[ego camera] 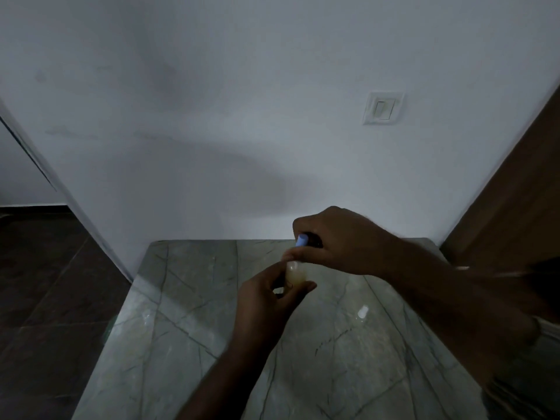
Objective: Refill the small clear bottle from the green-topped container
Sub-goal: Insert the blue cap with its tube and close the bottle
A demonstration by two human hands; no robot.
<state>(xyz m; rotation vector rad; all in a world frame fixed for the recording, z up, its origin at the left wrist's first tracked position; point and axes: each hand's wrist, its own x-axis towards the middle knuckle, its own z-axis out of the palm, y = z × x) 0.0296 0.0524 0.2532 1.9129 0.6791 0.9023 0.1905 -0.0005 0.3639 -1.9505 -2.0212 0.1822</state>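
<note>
- Dark floor tiles (45, 298) fill the lower left, below a white wall (212, 116) that runs across the whole back of the scene.
- Grey-green veined stone forms the table top (181, 313), whose far edge meets the wall.
- The left hand (266, 301) reaches up from the bottom edge over the table. Its thumb and fingers pinch the small clear bottle (295, 274) from both sides.
- That bottle is raised above the table's far half and holds a pale yellowish liquid. It stands roughly upright, its long axis vertical and its mouth upward, with the left fingers hiding part of its side.
- The right hand (342, 244) comes in from the right and curls tightly round the container (303, 240) just above the bottle. Only the tip shows, reading pale blue in this dim light, and the dark body is buried in the palm. The long axis lies nearly sideways with the tip pointing left, and a right finger crosses between tip and bottle mouth.
- A pale glint (362, 312) sits on the table nearer the camera; I cannot tell what it is.
- A light switch (383, 108) is on the wall, and a brown wooden door (515, 192) edges the right.
</note>
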